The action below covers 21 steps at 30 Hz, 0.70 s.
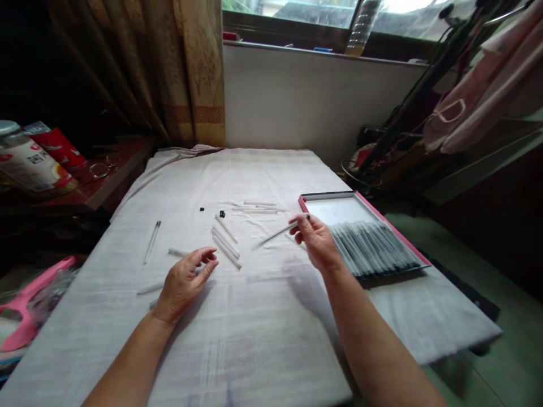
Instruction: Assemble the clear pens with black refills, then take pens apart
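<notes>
While right hand (pixel 316 240) pinches pen (pixel 278 233), left hand (pixel 184 282) curled, grasp unclear; tray (pixel 322 196) holds pen row (pixel 373 249).

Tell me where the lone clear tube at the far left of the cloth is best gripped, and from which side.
Probably at mid-length, from above, fingers pinching across its thin width. The lone tube lies flat on the cloth with both long sides free; the left hand is nearest, while the right hand holds a pen.
</notes>
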Each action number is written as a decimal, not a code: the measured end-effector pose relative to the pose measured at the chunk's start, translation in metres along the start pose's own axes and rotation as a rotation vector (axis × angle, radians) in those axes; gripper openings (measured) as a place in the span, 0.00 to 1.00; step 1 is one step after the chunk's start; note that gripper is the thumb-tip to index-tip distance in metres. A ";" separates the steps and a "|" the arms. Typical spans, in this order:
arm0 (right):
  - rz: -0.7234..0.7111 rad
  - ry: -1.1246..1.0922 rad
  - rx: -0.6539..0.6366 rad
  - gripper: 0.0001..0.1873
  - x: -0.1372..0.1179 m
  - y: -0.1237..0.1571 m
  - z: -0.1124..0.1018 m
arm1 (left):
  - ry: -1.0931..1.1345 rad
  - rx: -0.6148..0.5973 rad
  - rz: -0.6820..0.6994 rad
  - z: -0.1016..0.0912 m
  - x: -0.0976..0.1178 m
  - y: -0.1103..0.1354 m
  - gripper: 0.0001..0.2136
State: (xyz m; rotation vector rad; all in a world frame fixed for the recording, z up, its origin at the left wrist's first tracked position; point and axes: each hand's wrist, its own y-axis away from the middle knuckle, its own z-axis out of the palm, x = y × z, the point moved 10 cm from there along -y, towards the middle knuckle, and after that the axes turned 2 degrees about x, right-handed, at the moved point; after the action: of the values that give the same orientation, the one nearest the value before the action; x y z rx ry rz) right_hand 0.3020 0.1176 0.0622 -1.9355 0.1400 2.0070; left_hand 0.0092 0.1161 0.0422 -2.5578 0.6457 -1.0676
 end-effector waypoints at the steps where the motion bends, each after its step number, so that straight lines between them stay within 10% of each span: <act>1: -0.071 0.035 0.081 0.26 -0.017 -0.006 -0.026 | -0.032 0.023 0.002 -0.004 -0.002 0.000 0.16; 6: -0.281 0.471 0.378 0.26 -0.085 -0.032 -0.160 | -0.145 0.067 0.019 -0.009 -0.008 -0.001 0.17; 10: -0.110 0.852 0.334 0.20 -0.063 -0.056 -0.225 | -0.221 0.076 0.099 -0.006 -0.002 0.000 0.18; 21: 0.146 1.239 0.206 0.15 0.005 -0.063 -0.248 | -0.358 0.025 0.198 -0.022 -0.010 0.024 0.19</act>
State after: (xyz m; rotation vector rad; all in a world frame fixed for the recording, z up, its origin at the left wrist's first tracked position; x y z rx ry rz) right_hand 0.5567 0.1009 0.0524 -2.7339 0.7422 0.5322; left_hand -0.0202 0.0979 0.0412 -2.5078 0.7596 -0.5327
